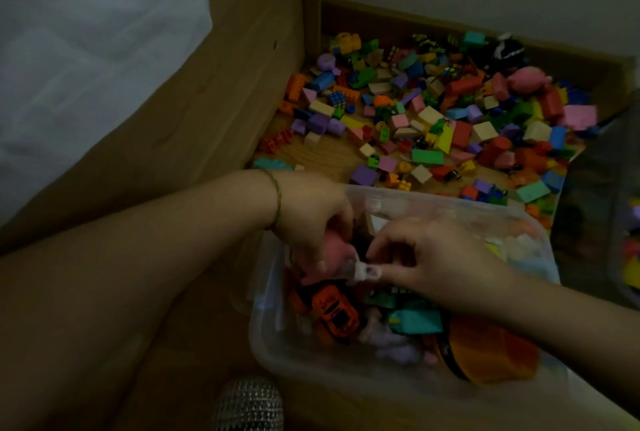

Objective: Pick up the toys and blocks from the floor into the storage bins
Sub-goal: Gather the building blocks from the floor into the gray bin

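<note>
Looking down past both hands, saw a tall wooden panel [242, 84] rising well to the left of the left hand, with white bedding [86, 49] beyond it. Found a wide heap of blocks [433, 112] on the wooden floor [304, 153] ahead of both hands, running up to the wall: pink, purple, green, yellow, red and cream pieces, some touching, some apart. Had a clear storage bin [273, 344] directly under both hands, partly filled. Glimpsed a second bin [616, 240] to the right of the right hand, too dim to read inside. Spotted a pink plush toy [526, 79] at the far right of the heap, and a black-and-white toy [507, 49] just behind it, too blurred to name.

Held the left hand [311, 222] and the right hand [433, 257] close together over the near-left part of the clear bin, fingertips almost meeting. Noted, inside the bin below the hands, an orange round container [491, 351] under the right forearm, a teal block [415, 321] just beside it, and an orange toy car [334, 313] beneath the left hand. Wrapped curled left fingers round a pink toy [332, 250]. Wore a thin green bracelet [275, 198] on the left wrist. Pinched a small white piece [367, 271] between right thumb and fingers, just beside that pink toy; could not tell whether the two were joined.
</note>
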